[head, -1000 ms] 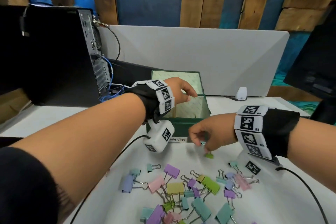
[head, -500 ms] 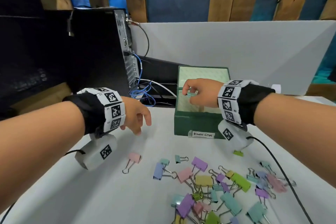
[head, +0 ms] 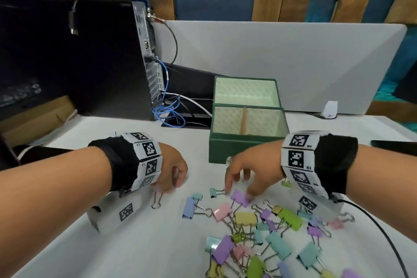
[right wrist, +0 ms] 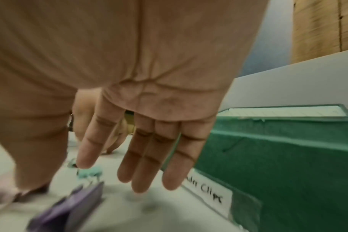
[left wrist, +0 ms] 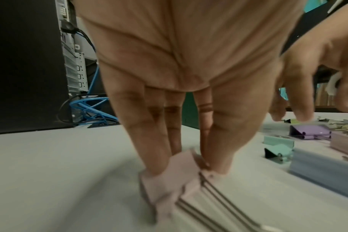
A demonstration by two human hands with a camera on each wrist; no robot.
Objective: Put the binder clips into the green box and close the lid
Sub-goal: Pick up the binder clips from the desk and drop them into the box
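Mid-collection; most binder clips (head: pixel 259 228) lie loose on the counter (head: pixel 112 244), in front of the green box (head: pixel 237 149); box lid (head: pixel 246 92) stands open behind it; divider visible inside, contents can't be seen from here.

Left hand (head: pixel 169 169) is down on the counter; left wrist view shows fingertips (left wrist: pixel 155 164) pinching a pink clip (left wrist: pixel 175 172) by its body, wire handles trailing toward the camera; left grip = grasping that clip.

Right hand (head: pixel 250 171) hovers over the near edge of the pile, fingers straight and spread; right grip released, nothing held; fingertips (right wrist: pixel 145 177) just above a purple clip (head: pixel 240 197) and a small teal clip (head: pixel 213 192); view blurred, contact uncertain.

Step in hand, my read: picking clips with both hands at once.

Next: left lifts the pink clip and carries it right over the box rim, drops inside; right needs to close on one clip, not the tangled handles; lid closes only once the counter pile is gone, a long way off.
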